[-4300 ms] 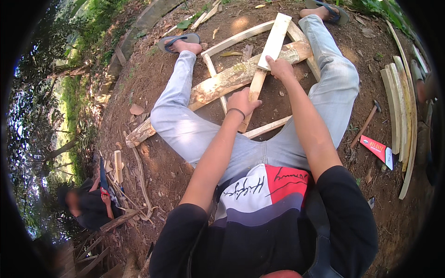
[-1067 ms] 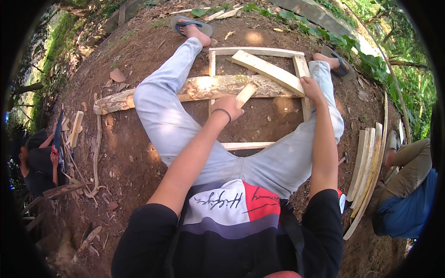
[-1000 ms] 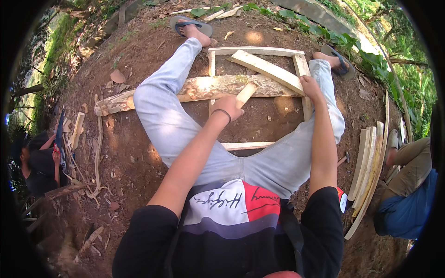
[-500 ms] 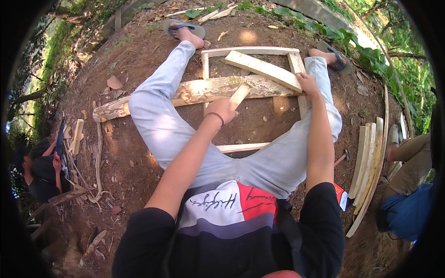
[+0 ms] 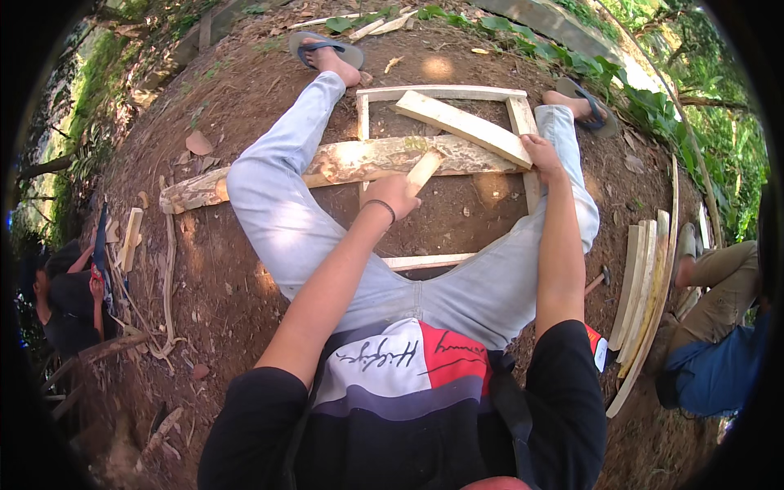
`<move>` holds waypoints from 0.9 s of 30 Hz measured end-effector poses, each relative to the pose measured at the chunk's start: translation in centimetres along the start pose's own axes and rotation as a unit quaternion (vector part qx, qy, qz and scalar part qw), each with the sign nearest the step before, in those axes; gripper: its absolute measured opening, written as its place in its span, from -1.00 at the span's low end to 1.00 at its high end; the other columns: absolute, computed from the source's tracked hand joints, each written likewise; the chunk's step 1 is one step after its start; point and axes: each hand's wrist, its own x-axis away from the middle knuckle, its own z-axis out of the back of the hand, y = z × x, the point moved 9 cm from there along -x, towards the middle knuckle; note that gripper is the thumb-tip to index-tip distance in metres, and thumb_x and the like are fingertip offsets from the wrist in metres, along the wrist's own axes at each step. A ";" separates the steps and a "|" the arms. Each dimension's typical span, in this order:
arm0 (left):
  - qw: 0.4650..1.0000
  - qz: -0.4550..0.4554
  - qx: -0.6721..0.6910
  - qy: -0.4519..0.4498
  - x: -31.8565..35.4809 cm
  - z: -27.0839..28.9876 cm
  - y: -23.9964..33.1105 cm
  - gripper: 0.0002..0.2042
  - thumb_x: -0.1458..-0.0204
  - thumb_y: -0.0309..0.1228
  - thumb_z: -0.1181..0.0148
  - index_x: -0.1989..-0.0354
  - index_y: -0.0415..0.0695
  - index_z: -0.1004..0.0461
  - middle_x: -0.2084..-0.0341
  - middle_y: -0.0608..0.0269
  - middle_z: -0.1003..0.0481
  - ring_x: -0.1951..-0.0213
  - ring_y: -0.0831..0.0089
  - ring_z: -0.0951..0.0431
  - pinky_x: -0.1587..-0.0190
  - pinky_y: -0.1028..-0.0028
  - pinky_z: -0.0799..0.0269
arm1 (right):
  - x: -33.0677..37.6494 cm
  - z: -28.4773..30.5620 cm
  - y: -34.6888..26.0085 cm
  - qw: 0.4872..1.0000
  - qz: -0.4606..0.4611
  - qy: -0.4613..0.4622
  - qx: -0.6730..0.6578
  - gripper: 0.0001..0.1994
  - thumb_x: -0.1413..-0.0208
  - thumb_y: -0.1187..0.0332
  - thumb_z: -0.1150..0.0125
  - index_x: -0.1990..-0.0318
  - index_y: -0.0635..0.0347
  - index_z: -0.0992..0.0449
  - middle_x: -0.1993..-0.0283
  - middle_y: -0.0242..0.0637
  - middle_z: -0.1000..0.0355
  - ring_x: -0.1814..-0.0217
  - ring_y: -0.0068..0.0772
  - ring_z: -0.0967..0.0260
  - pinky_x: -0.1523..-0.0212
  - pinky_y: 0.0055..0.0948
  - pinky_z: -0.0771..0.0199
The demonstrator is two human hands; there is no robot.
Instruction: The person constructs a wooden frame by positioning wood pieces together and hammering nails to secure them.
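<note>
My left hand (image 5: 393, 198) is closed around a short wooden stick (image 5: 425, 169), whose far end points up and to the right against a rough log (image 5: 367, 157). With my right hand (image 5: 544, 153) I grip the near right end of a sawn plank (image 5: 461, 124). This plank lies slantwise, its other end up and to the left, above the log. Beneath both lies a rectangular frame of wooden strips (image 5: 441, 91) on the ground between my legs. The log crosses the frame from side to side, its left end reaching out past my left knee.
Several long wooden strips (image 5: 637, 286) lie side by side on the right, near a hammer (image 5: 600, 278). A person in blue (image 5: 714, 367) is at the right rim. Another person in black (image 5: 69, 306) is at the left, near a short wood block (image 5: 130, 238). Bare soil surrounds everything.
</note>
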 end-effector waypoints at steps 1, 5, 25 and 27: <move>1.000 -0.004 -0.002 -0.002 0.0 0.0 0.1 -0.56 0.18 -0.05 -0.32 0.18 -0.04 -0.48 0.25 0.06 -0.54 0.15 0.14 -0.54 0.08 0.21 -0.42 | 0.0 0.2 0.0 1.000 0.012 0.008 -0.005 -0.67 -0.21 0.24 -0.01 0.03 0.28 -0.49 0.19 -0.33 -0.47 0.19 -0.55 -0.36 0.17 -0.50 -0.36; 1.000 -0.003 0.008 0.007 -0.2 -0.1 -0.3 -0.56 0.19 -0.05 -0.32 0.18 -0.05 -0.48 0.26 0.05 -0.54 0.16 0.13 -0.54 0.09 0.22 -0.42 | 0.4 -0.2 -1.2 0.998 0.051 0.030 0.027 -0.69 -0.21 0.25 0.02 0.08 0.28 -0.52 0.25 -0.32 -0.48 0.20 -0.50 -0.36 0.17 -0.45 -0.37; 1.000 -0.014 0.002 0.016 -0.3 -0.1 -0.1 -0.59 0.15 -0.10 -0.30 0.19 -0.08 -0.46 0.29 0.04 -0.54 0.19 0.10 -0.54 0.12 0.20 -0.42 | 0.2 -1.8 -2.2 0.945 0.133 0.137 0.267 -0.68 -0.15 0.21 0.00 0.17 0.28 -0.55 0.31 -0.10 -0.52 0.26 -0.25 -0.44 0.13 -0.36 -0.37; 1.000 -0.013 -0.003 0.015 -0.3 -0.3 0.0 -0.59 0.15 -0.10 -0.29 0.18 -0.08 -0.46 0.29 0.04 -0.54 0.18 0.10 -0.54 0.12 0.20 -0.42 | 0.9 -2.4 -3.6 0.898 0.184 0.151 0.370 -0.69 -0.13 0.19 -0.01 0.17 0.21 -0.56 0.29 0.00 -0.51 0.21 -0.10 -0.46 0.08 -0.29 -0.38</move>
